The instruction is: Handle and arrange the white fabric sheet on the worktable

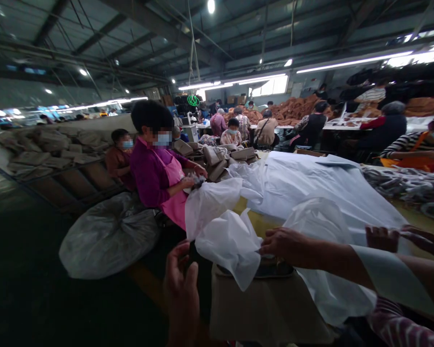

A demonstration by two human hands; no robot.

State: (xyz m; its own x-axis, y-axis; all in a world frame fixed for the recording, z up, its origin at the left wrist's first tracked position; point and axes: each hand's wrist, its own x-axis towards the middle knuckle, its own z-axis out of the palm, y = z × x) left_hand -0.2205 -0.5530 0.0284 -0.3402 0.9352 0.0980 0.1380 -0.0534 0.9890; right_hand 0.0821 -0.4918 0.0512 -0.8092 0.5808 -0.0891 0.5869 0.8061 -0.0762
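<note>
Brown material (292, 111) lies heaped and a green coil (193, 100) hangs.

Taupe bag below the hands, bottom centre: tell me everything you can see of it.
The bag is plain taupe, with a broad, smooth face, fabric or leather by its look, and a dark band along its top. It seems roughly upright. The white sheet hangs over its upper left; translucent wrap lies along its right side. The right hand is over its top; contact is unclear. The left hand is left of it, apart in view. Its lower part is dim.
</note>
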